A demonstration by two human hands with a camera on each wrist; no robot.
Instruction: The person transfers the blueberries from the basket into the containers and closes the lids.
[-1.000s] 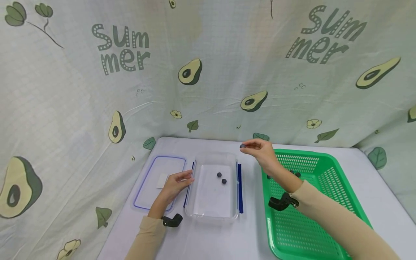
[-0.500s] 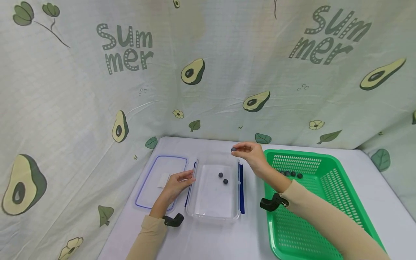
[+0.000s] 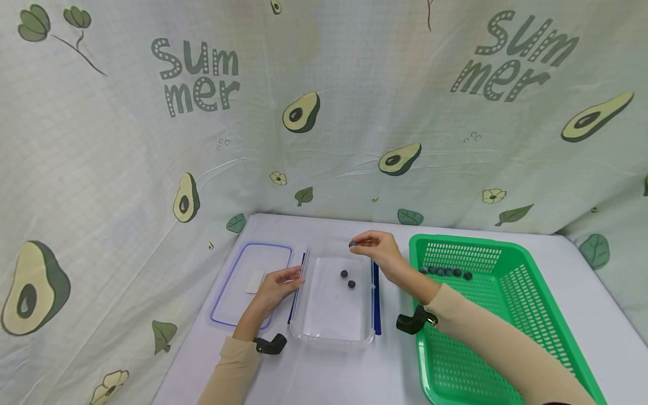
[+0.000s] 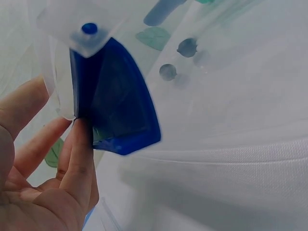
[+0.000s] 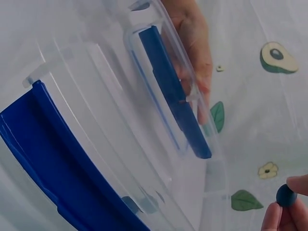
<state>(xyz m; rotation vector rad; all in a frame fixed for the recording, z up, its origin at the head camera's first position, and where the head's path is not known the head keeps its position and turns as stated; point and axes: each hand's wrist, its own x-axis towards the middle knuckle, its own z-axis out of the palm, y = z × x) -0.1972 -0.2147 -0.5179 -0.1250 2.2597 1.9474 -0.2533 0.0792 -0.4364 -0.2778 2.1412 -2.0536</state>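
Between the thumb and fingertips of my right hand (image 3: 382, 253) is a blueberry (image 5: 287, 196), held above the far end of a clear plastic food container (image 3: 331, 340). Two more blueberries (image 3: 351, 284) lie on the container's floor, near its middle. My left hand (image 3: 273, 289) grips the container's left side. In the left wrist view its fingers lie against the blue latch flap (image 4: 118, 103), which hangs down from the rim. A second blue latch (image 3: 377, 298) hangs along the right side.
A green perforated basket (image 3: 424, 360) stands at the right, with several blueberries (image 3: 440, 271) in a row along its far end. The blue-edged container lid (image 3: 228, 292) lies flat at the left. A patterned curtain (image 3: 344, 112) rises behind the white table (image 3: 349, 377).
My right hand has carried the blueberry left and lower, from near the basket to over the container's far end. The left hand stays on the container's side.
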